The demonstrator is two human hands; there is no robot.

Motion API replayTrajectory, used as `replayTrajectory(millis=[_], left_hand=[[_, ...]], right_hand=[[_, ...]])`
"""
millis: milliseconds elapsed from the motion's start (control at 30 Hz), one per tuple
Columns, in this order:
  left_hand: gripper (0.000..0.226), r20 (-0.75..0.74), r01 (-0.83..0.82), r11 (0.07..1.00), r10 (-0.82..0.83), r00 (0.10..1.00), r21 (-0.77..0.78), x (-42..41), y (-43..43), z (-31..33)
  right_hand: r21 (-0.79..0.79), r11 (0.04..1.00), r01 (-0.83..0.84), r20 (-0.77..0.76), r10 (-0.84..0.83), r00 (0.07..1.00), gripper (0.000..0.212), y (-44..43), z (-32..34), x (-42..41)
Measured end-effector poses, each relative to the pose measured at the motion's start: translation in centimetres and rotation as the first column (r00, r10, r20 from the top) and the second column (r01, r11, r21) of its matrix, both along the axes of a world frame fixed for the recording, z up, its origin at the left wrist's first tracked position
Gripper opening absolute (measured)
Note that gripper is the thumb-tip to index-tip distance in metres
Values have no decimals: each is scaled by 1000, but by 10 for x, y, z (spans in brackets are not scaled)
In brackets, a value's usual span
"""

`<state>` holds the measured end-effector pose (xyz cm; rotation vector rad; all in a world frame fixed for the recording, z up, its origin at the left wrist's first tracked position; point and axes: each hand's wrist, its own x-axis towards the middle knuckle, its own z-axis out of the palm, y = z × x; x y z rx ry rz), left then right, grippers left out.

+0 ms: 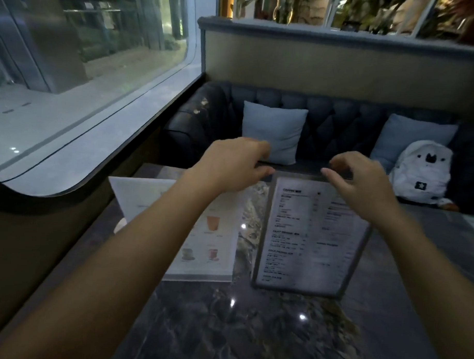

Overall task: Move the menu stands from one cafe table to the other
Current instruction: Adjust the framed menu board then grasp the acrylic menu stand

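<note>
Upright, framed menu stand (pixel 309 235) (long axis vertical) faces camera, leaning back.

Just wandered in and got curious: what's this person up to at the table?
A person is handling cafe menu stands on a dark marble table. Both hands, left hand and right hand, are at the top edge of the dark-framed menu stand. A white menu stand with drink pictures stands beside it, untouched.

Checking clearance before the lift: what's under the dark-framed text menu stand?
The dark-framed menu stand rests on the dark marble table, beside the picture menu stand. Only tabletop shows around its edges; whatever lies directly beneath it is covered. Both hands are at its top edge.
</note>
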<state>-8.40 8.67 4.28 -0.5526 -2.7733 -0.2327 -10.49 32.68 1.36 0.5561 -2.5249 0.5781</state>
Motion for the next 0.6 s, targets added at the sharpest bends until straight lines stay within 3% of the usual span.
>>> replayTrajectory(millis=[200,367,600], left_hand=[[38,194,-27,982,64,979,-184,-28,48,-10],[24,189,-38,952,99,977,-305,-39,63,-17],[29,218,-26,969,82,973,-244,-46,65,-20]], right_hand=[[-6,962,272,135,-268,954,35,62,-12,-5],[-112,955,274,316,-227,921,37,78,-24,3],[-218,929,297,315,-221,923,32,78,-28,2]])
